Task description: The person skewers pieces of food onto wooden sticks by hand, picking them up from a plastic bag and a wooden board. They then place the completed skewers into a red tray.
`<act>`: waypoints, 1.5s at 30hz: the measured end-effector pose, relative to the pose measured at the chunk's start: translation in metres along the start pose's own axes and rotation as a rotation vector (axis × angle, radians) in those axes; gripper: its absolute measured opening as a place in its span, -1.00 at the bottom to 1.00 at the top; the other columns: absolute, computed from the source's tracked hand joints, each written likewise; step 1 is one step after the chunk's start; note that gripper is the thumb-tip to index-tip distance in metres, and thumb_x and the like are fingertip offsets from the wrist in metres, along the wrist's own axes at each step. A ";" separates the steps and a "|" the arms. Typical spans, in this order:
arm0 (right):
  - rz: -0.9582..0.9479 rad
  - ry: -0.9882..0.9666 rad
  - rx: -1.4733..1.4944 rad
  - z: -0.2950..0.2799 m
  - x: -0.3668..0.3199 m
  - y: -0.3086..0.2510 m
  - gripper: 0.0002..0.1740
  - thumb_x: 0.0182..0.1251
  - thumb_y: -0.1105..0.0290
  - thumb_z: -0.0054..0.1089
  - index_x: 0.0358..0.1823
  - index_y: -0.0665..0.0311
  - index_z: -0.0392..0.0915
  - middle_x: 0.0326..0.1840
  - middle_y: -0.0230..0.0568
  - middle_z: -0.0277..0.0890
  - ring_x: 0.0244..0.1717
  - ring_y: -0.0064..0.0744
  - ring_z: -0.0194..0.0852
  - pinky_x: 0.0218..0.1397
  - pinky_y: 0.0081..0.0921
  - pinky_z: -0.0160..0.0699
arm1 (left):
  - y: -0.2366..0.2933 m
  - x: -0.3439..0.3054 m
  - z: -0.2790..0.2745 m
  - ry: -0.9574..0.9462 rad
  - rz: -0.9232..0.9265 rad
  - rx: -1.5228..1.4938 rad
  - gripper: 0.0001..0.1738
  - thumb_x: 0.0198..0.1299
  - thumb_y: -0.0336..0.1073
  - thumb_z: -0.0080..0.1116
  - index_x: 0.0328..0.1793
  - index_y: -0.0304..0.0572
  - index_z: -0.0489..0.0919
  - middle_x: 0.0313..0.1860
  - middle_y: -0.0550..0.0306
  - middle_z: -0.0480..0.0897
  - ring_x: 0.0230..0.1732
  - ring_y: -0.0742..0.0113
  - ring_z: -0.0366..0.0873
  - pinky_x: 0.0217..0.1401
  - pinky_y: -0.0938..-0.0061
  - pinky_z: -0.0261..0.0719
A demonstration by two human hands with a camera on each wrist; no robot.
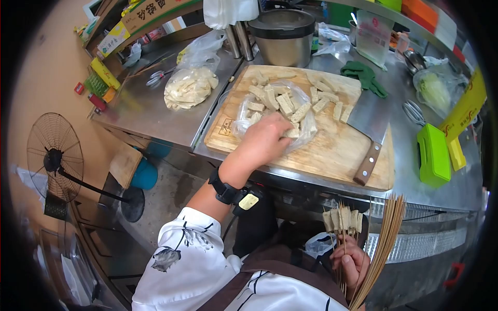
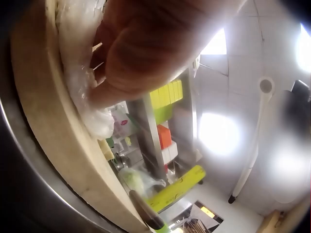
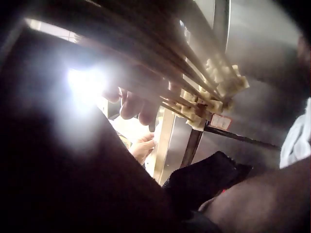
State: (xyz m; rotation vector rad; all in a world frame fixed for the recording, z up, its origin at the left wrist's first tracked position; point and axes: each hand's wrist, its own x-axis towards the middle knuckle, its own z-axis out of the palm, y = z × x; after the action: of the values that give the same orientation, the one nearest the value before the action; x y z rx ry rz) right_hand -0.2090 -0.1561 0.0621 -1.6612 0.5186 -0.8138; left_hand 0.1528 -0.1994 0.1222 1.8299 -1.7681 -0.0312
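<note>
A wooden cutting board on the steel counter carries several cut tofu pieces and a clear plastic bag holding more of them. My left hand reaches onto that bag, fingers curled down over a tofu piece; the fingertips themselves are hidden. In the left wrist view the hand presses against the plastic bag at the cutting board edge. My right hand, low near my lap, grips a bundle of bamboo skewers with tofu threaded on some. The right wrist view shows the skewers and threaded tofu.
A cleaver lies on the board's right side, handle toward me. Another bag of tofu and scissors sit on the left counter. A steel pot, green cloth and green box stand around. A fan is on the floor.
</note>
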 end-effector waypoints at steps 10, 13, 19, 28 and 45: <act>-0.063 -0.013 -0.039 0.009 -0.003 -0.015 -0.79 0.31 0.43 -0.06 -0.41 0.33 0.55 -0.65 -0.33 0.43 -0.50 -0.41 0.46 0.32 0.00 0.26 | 0.066 -0.032 0.001 0.232 -0.364 -1.456 -0.52 0.39 -0.37 0.02 0.39 -0.22 0.26 0.00 0.00 0.57 -0.03 0.21 0.62 0.02 0.40 0.63; -0.081 -0.045 -0.065 0.012 -0.004 -0.021 -0.80 0.28 0.45 -0.06 -0.42 0.32 0.55 -0.65 -0.33 0.42 -0.50 -0.39 0.46 0.31 -0.03 0.30 | 0.091 -0.054 0.027 -0.087 -0.487 -1.838 -0.57 0.43 -0.27 0.00 0.34 -0.23 0.28 0.01 0.02 0.56 0.02 0.14 0.63 0.08 0.34 0.64; -0.095 -0.039 -0.085 0.012 -0.014 -0.028 -0.77 0.36 0.45 -0.07 -0.42 0.33 0.54 -0.69 -0.36 0.33 -0.54 -0.40 0.40 0.31 -0.02 0.33 | 0.118 -0.074 0.059 -0.203 -0.618 -1.936 -0.57 0.42 -0.22 0.02 0.32 -0.21 0.31 -0.02 0.06 0.57 0.02 0.18 0.62 0.10 0.34 0.63; -0.114 0.007 -0.065 0.011 -0.022 -0.024 -0.76 0.35 0.43 -0.06 -0.44 0.33 0.53 -0.69 -0.36 0.33 -0.57 -0.41 0.39 0.29 -0.02 0.34 | 0.130 -0.077 0.067 -0.216 -0.551 -1.885 -0.56 0.40 -0.23 0.06 0.33 -0.17 0.32 -0.01 0.06 0.58 -0.02 0.22 0.63 0.04 0.35 0.63; 0.000 0.065 -0.077 0.012 -0.025 -0.025 -0.74 0.39 0.38 -0.09 -0.43 0.30 0.52 -0.72 -0.39 0.34 -0.60 -0.50 0.34 0.34 -0.06 0.23 | 0.143 -0.095 0.080 -0.203 -0.369 -1.740 -0.62 0.33 -0.38 0.15 0.24 -0.22 0.39 0.00 -0.01 0.58 -0.02 0.14 0.65 0.04 0.28 0.65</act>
State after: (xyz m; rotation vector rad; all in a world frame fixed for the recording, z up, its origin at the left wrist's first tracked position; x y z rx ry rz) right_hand -0.2184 -0.1242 0.0792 -1.7093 0.6020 -0.8594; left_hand -0.0210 -0.1351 0.0805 0.7114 -0.7330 -1.4099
